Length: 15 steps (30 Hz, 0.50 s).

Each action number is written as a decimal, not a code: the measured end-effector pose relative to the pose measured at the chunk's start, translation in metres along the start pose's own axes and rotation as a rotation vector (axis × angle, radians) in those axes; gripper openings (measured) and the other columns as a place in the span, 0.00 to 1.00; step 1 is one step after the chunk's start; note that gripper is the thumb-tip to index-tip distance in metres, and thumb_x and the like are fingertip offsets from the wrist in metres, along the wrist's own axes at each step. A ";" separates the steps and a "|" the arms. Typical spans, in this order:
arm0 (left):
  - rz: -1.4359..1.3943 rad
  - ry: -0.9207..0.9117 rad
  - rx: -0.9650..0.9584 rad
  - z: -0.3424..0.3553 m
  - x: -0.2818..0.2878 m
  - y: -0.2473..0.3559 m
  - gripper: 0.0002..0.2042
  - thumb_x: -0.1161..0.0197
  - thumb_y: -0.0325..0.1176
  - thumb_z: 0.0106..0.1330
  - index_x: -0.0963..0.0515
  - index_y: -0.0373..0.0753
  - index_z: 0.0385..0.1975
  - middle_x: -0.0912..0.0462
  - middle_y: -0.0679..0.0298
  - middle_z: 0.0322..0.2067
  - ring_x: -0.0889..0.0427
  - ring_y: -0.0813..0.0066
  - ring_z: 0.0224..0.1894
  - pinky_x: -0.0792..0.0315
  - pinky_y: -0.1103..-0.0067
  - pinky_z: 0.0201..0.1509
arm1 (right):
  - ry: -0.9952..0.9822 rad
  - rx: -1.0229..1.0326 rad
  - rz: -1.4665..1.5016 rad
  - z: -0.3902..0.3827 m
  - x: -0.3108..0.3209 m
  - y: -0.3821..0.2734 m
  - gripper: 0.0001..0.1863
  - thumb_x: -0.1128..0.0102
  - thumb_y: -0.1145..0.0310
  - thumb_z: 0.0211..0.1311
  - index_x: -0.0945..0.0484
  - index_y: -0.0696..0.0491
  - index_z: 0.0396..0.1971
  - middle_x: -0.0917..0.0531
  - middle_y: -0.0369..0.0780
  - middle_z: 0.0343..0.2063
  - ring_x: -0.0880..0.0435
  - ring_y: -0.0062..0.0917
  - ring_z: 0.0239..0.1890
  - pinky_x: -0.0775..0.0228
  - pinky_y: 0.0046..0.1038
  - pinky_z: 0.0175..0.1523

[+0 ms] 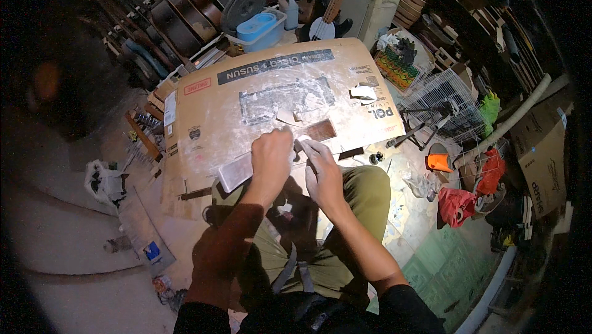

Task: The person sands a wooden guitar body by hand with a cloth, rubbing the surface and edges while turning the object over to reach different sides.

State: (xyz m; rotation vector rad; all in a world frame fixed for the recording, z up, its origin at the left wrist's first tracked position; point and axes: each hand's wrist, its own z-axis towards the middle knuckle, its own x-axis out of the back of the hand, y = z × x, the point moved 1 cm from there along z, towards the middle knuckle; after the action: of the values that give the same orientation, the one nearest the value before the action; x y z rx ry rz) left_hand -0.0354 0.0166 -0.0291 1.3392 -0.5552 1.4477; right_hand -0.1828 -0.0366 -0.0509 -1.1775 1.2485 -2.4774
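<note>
My left hand (pixel 271 156) is curled into a fist over the near edge of a dusty cardboard sheet (pixel 216 130). A pale, flat rectangular piece (pixel 235 172) sticks out beside it; whether the fingers hold it is hidden. Close on the right is my right hand (pixel 322 169), its whitened fingers pressed together and pointing at the left. What lies between the fingertips is too small to make out. Just beyond the hands are a brown rectangular piece (pixel 320 129) with a pale edge and a small beige scrap (pixel 288 117).
A white crumpled piece (pixel 364 92) lies on the cardboard's right side. Guitar bodies (pixel 179 23) stand at the back left, near a blue tub (pixel 262 29). On the right are a white wire cage (pixel 447 100), an orange object (pixel 439 160) and a red cloth (pixel 457 206).
</note>
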 end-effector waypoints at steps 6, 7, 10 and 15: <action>0.014 -0.010 -0.075 0.005 0.001 -0.012 0.12 0.38 0.39 0.55 0.22 0.34 0.25 0.19 0.47 0.22 0.17 0.46 0.28 0.24 0.59 0.32 | -0.142 -0.128 0.082 -0.004 -0.028 0.011 0.33 0.52 0.85 0.53 0.31 0.56 0.64 0.28 0.51 0.63 0.26 0.42 0.63 0.34 0.32 0.66; 0.030 -0.022 -0.072 0.004 0.002 -0.011 0.13 0.37 0.39 0.55 0.22 0.34 0.25 0.19 0.47 0.22 0.17 0.46 0.28 0.24 0.59 0.33 | -0.233 -0.210 0.006 0.008 -0.023 0.008 0.33 0.52 0.85 0.54 0.31 0.56 0.64 0.29 0.51 0.63 0.27 0.42 0.64 0.35 0.32 0.66; 0.063 -0.054 -0.041 0.010 0.000 -0.007 0.13 0.36 0.39 0.52 0.21 0.33 0.27 0.19 0.47 0.22 0.17 0.46 0.29 0.24 0.59 0.34 | -0.225 -0.210 -0.009 0.016 -0.030 0.023 0.35 0.53 0.83 0.53 0.32 0.51 0.66 0.28 0.54 0.61 0.22 0.48 0.55 0.29 0.37 0.61; 0.096 -0.063 -0.050 0.018 -0.001 -0.021 0.16 0.34 0.44 0.51 0.20 0.33 0.23 0.19 0.45 0.23 0.17 0.44 0.29 0.24 0.59 0.34 | -0.215 -0.219 0.136 0.018 -0.035 0.016 0.38 0.55 0.86 0.51 0.35 0.52 0.68 0.32 0.51 0.65 0.28 0.45 0.64 0.35 0.34 0.67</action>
State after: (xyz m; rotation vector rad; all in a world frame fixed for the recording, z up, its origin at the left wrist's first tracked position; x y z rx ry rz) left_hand -0.0092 0.0076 -0.0312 1.3377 -0.7010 1.4635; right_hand -0.1497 -0.0439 -0.0767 -1.3190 1.5096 -2.0965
